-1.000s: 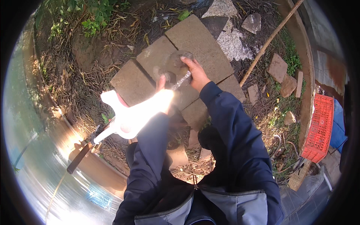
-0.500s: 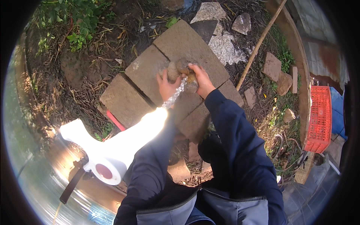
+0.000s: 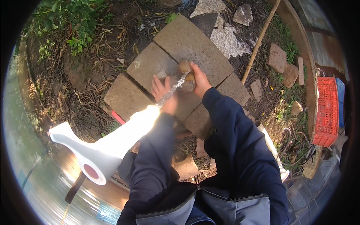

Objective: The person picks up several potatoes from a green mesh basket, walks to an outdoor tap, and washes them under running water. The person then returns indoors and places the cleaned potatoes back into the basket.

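My right hand (image 3: pixel 201 81) is curled against two round, muddy, potato-like lumps: a brown lump (image 3: pixel 184 66) at the fingertips and a yellowish-brown lump (image 3: pixel 188 82) beside the palm. A stream of water (image 3: pixel 173 90) runs from a bright white spout (image 3: pixel 129 133) at lower left toward these lumps. Left of the stream, my left hand (image 3: pixel 163 92) has its fingers spread low over the slabs, with nothing plainly in its grasp. A pale patch shows by its fingertips; I cannot tell what it is. Below both hands lie square concrete slabs (image 3: pixel 195 39), with dark gaps between them.
A dark handle (image 3: pixel 75 187) sits below the white spout. Flat broken stones (image 3: pixel 230 41) and a long wooden stick (image 3: pixel 261 41) lie beyond the slabs. At the right stands a red plastic crate (image 3: pixel 325 112), near a curved low wall (image 3: pixel 305 48). Leafy plants (image 3: pixel 77 26) grow at upper left.
My left hand has moved left and down, away from the pale round lump it touched, which no longer shows clearly. My right hand stays on the other two lumps. The view has shifted slightly.
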Demonstrator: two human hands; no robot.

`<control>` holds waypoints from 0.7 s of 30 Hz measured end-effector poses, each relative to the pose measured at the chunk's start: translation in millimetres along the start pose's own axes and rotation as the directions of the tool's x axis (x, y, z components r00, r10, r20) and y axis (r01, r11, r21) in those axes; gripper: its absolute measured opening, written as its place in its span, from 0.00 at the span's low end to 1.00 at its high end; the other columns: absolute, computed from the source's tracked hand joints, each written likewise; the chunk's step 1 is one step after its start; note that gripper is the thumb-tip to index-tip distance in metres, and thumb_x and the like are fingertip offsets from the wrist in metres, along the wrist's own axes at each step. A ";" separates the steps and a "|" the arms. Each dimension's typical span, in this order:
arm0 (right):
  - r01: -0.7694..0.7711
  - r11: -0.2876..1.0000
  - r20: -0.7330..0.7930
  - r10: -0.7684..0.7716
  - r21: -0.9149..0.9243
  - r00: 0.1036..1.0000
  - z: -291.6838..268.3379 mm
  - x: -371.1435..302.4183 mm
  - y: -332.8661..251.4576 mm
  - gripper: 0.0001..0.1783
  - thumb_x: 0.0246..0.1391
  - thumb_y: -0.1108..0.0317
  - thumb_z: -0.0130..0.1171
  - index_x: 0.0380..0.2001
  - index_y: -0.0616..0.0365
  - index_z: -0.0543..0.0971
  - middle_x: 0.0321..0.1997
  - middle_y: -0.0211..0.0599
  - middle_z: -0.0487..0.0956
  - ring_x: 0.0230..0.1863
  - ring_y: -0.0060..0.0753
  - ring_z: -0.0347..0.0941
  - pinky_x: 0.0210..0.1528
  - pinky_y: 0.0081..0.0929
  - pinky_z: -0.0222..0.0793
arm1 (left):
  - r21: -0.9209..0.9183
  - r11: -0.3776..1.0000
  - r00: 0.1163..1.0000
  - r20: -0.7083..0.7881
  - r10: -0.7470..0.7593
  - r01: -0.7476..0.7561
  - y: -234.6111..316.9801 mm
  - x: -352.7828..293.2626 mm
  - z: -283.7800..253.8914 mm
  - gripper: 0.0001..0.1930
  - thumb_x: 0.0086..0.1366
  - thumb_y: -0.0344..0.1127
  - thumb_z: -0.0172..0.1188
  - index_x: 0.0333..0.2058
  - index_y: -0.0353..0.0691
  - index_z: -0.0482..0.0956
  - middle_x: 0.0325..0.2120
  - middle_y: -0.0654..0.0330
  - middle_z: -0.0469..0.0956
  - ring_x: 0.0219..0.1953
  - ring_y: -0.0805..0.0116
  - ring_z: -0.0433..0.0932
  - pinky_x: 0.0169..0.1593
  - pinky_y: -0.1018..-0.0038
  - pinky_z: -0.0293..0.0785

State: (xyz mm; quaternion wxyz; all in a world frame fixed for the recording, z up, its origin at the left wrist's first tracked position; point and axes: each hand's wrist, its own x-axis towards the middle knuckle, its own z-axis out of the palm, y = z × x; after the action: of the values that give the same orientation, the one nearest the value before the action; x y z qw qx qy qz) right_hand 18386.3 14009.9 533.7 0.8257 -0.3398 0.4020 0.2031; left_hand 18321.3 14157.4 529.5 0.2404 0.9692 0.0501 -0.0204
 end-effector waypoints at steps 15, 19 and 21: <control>0.266 0.892 -0.056 -0.306 -0.364 0.950 11.1 2.7 -6.3 0.37 0.52 0.61 0.61 0.63 0.59 0.59 0.54 0.46 0.70 0.52 0.40 0.70 0.48 0.36 0.71 | -0.724 0.671 0.986 0.093 -0.135 0.160 19.1 46.6 -11.2 0.21 0.62 0.34 0.55 0.54 0.37 0.70 0.57 0.50 0.67 0.58 0.52 0.66 0.57 0.58 0.66; 0.458 0.488 0.100 -0.596 -0.743 0.797 3.4 18.3 0.8 0.35 0.51 0.59 0.62 0.59 0.62 0.64 0.49 0.47 0.75 0.47 0.36 0.73 0.46 0.31 0.71 | -0.187 0.982 0.963 -0.265 -0.049 -0.001 6.8 73.7 -15.5 0.22 0.60 0.45 0.59 0.51 0.43 0.75 0.59 0.51 0.64 0.58 0.47 0.63 0.59 0.54 0.59; 0.454 0.324 0.148 -0.657 -0.830 0.739 -4.5 23.2 2.5 0.34 0.50 0.59 0.62 0.58 0.63 0.65 0.48 0.47 0.76 0.44 0.33 0.74 0.45 0.29 0.71 | -0.039 0.995 0.989 0.118 -0.086 0.091 2.7 76.4 -10.9 0.19 0.60 0.47 0.57 0.48 0.46 0.78 0.58 0.51 0.65 0.58 0.47 0.62 0.58 0.54 0.58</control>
State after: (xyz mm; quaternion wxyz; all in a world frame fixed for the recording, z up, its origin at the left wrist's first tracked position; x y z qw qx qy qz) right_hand 18396.3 14009.8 512.1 0.5332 -0.8211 0.2012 0.0309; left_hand 18397.7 14166.8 535.5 0.2633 0.9576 0.0796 -0.0863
